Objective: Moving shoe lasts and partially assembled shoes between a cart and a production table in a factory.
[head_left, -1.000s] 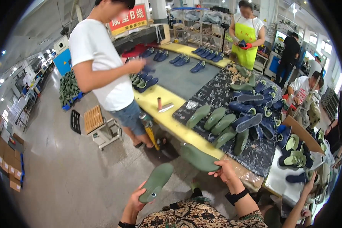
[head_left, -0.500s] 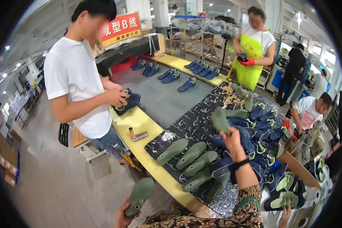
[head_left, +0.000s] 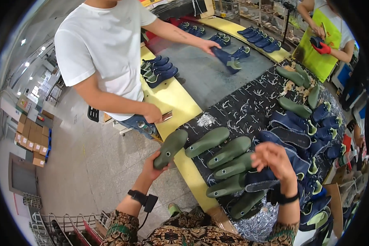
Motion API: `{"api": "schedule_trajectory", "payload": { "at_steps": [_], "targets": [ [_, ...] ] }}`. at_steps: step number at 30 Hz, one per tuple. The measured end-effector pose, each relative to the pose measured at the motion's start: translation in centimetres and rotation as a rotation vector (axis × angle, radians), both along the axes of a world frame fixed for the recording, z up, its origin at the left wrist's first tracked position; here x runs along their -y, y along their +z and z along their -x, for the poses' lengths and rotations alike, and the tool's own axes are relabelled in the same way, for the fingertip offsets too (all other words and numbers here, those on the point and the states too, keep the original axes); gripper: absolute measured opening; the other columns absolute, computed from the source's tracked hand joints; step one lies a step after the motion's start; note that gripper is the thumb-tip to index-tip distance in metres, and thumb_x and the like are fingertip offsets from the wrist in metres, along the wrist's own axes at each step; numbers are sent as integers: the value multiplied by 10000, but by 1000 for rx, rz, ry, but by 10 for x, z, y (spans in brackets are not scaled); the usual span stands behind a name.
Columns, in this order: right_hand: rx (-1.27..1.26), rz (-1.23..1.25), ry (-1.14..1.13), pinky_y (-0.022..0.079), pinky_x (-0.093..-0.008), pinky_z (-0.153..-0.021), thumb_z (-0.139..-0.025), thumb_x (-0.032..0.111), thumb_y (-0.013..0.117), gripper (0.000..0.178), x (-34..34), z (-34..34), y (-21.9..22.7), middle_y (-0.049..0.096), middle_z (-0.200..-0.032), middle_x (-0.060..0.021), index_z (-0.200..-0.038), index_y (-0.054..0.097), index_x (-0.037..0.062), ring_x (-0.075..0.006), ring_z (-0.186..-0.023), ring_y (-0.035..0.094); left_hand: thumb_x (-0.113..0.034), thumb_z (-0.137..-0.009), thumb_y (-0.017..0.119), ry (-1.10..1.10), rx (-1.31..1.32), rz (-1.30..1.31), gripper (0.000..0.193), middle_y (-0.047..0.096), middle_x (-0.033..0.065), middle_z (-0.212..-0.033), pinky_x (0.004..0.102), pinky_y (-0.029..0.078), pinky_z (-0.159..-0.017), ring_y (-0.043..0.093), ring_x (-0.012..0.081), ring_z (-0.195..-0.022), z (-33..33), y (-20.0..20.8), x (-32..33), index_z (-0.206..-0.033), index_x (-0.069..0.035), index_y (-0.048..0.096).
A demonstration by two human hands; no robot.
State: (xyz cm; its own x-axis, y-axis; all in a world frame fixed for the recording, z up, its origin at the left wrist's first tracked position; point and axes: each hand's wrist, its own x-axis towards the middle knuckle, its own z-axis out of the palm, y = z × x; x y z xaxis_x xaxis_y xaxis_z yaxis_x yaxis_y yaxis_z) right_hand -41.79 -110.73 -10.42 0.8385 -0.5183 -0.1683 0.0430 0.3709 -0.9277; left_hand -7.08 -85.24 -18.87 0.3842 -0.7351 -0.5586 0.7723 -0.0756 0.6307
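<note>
We note brown cartons (head_left: 30,137) stacked at the far left, their contents hidden from us. At lower left, a wire rack (head_left: 74,217) holds dark and red items, too unclear for us to identify. At lower right, navy shoes with pale green linings (head_left: 315,219) lie beside a cardboard panel (head_left: 335,205); we cannot tell whether it encloses them. The last (head_left: 170,147) is dark green, smooth and foot-shaped, with a ringed hole near its narrow end. We find it tilted, toe up, before the yellow table edge (head_left: 187,172); our left hand (head_left: 151,165) grips its narrow end. Our right hand (head_left: 274,160) is released, fingers loosely bent, above the lasts (head_left: 229,151) and navy shoes (head_left: 285,149) on the black mat (head_left: 250,104).
</note>
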Motion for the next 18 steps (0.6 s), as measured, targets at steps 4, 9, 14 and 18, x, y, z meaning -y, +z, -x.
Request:
{"api": "schedule_trajectory", "payload": {
  "at_steps": [4,9,14,18],
  "targets": [
    [-28,2,-101,502,-291,-574,-825,240,557,330,-19,34,1,615,-891,-163,-1023,520,-21,-229,-737,625,-299,-885,362,-38,-81,24,402,534,274,-1009,274,426,-480,536,242,-650,-14,-17,41,-1207,-61,395],
    [57,-87,-302,498,-280,-561,-779,280,608,401,-36,34,-13,617,-858,-174,-1017,527,-33,-229,-691,623,-357,-876,404,-196,-202,-53,391,578,257,-768,295,411,-368,562,293,-512,-21,-40,114,-1072,-28,482],
    [2,-92,-40,497,-293,-625,-796,139,574,336,-73,11,-13,609,-903,-182,-1073,499,-35,-239,-749,619,-392,-856,460,-275,871,-663,469,577,182,-653,339,456,-327,582,263,-416,-36,-46,113,-872,71,530],
    [-19,-215,163,492,-319,-671,-795,120,574,369,-117,-15,-10,590,-956,-198,-1114,472,-38,-258,-802,608,-282,-848,487,-467,786,-419,353,577,150,-625,323,467,-351,598,230,-439,-41,-58,30,-796,63,532]
  ]
}}
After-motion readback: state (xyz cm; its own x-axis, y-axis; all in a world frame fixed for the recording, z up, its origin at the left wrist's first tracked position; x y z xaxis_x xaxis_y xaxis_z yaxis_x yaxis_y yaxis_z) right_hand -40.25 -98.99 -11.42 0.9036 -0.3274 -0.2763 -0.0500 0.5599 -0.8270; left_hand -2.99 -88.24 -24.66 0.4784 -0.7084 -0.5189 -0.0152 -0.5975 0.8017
